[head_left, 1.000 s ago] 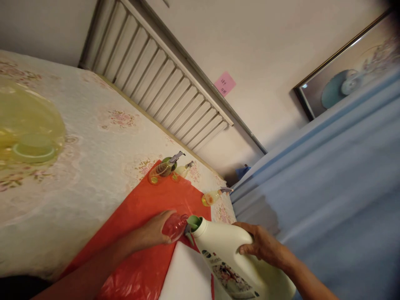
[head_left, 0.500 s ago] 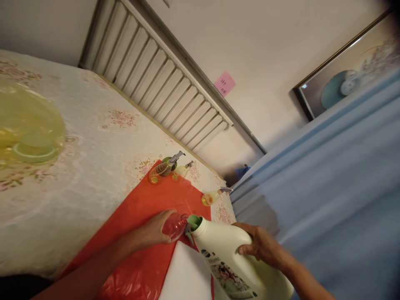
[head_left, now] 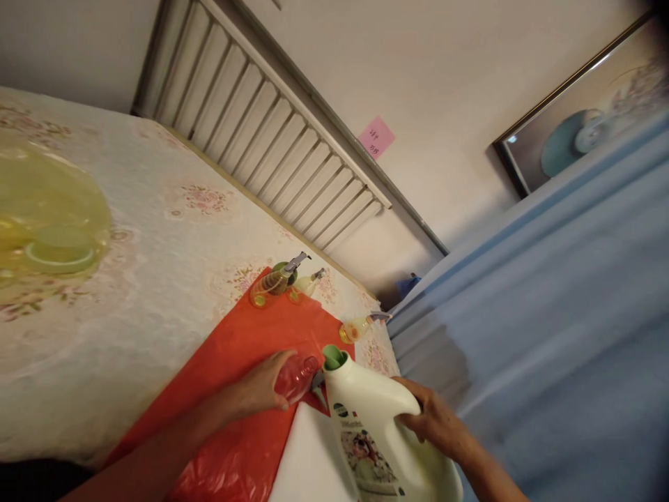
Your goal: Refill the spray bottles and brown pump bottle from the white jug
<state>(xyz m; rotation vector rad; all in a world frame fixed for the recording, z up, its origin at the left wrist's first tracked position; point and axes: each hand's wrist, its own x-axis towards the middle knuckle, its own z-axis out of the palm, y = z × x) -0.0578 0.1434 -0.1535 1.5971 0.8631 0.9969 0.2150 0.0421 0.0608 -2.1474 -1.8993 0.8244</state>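
Wrapped round a clear bottle (head_left: 297, 377), my left hand (head_left: 264, 383) holds it above a red plastic sheet (head_left: 277, 335). The bottle has no cap, and its mouth points toward a large cream jug (head_left: 373, 418). My right hand (head_left: 431, 418) grips that jug by its handle. The jug's green spout (head_left: 333, 357) sits close to the bottle's mouth, slightly above it and apart. No liquid stream shows between them. A grey spray head (head_left: 318, 385) lies behind the bottle, partly hidden. A flowered label faces up on the jug.
Spray bottles stand beyond my hands: one (head_left: 272, 284) at the sheet's far corner, a pale one (head_left: 306, 284) beside it, another (head_left: 360, 326) to the right. A yellow translucent basin (head_left: 57, 188) is on the flowered tablecloth (head_left: 157, 279). A white box (head_left: 313, 453) lies nearer. Blue curtain (head_left: 548, 314) hangs right.
The jug has tipped back more upright, and its spout has moved up and away from the bottle's mouth. My left hand and the bottle have shifted slightly right.
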